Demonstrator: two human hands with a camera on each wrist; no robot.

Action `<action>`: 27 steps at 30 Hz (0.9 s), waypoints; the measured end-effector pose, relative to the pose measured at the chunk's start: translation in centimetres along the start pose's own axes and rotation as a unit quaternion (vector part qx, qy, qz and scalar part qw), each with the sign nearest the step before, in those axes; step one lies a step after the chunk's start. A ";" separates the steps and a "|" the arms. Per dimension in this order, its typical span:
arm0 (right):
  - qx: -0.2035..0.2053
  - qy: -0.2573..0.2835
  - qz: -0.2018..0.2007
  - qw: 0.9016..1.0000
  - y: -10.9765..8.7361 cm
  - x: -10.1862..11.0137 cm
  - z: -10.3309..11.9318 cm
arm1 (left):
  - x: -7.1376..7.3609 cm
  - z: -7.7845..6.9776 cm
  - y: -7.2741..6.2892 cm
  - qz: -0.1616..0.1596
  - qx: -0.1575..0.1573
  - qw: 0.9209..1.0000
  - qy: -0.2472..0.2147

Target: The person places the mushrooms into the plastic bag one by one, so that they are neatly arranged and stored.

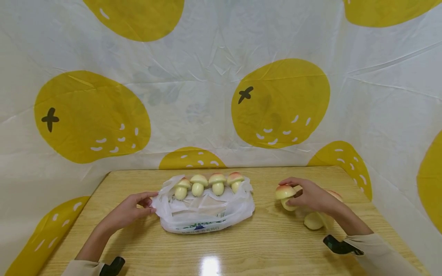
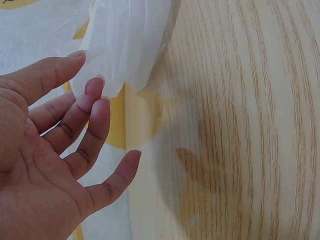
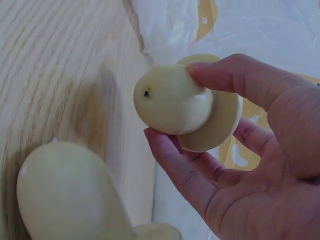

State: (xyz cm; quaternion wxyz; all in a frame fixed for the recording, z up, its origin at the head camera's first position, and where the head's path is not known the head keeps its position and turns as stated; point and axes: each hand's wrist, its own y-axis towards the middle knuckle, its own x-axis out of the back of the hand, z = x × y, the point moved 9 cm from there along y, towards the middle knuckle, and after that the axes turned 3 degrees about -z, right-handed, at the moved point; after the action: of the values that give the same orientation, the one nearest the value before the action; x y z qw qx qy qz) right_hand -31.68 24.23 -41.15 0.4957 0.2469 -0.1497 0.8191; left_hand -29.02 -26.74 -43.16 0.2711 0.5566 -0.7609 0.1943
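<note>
My right hand (image 1: 309, 195) pinches a model mushroom (image 1: 285, 192), with a pale stem and red-tinted cap, between thumb and fingers. In the right wrist view, a small dark hole marks the end of the held mushroom's stem (image 3: 167, 102). At its left edge, a white plastic bag (image 1: 207, 224) is held by the thumb and fingers of my left hand (image 1: 132, 207). Several similar mushrooms (image 1: 217, 184) stand in a row along the bag's far side. Below my right hand another mushroom (image 1: 313, 221) lies on its side, partly covered.
A wooden table (image 1: 241, 249) bears everything. One more reddish cap (image 1: 335, 195) shows behind my right wrist. A white curtain (image 1: 193, 115) with yellow fruit prints hangs along the back and sides.
</note>
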 end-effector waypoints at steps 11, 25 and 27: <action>0.006 0.026 0.001 1.000 0.8 -0.6 1.2 | -0.1 -0.2 0.0 0.001 0.000 1.000 -0.003; 0.008 0.034 0.012 0.999 1.6 -1.3 1.3 | 0.0 -0.2 -0.1 -0.002 -0.008 1.000 0.007; 0.008 0.037 0.013 0.999 1.6 -1.4 1.3 | 0.0 -0.2 -0.1 -0.002 -0.008 1.000 0.009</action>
State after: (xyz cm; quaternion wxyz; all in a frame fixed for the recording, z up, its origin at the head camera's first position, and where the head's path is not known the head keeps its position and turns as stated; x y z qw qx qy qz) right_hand -32.25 21.79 -40.80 0.4882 0.2181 -0.1276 0.8353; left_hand -28.88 -26.66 -43.01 0.2823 0.5541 -0.7590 0.1928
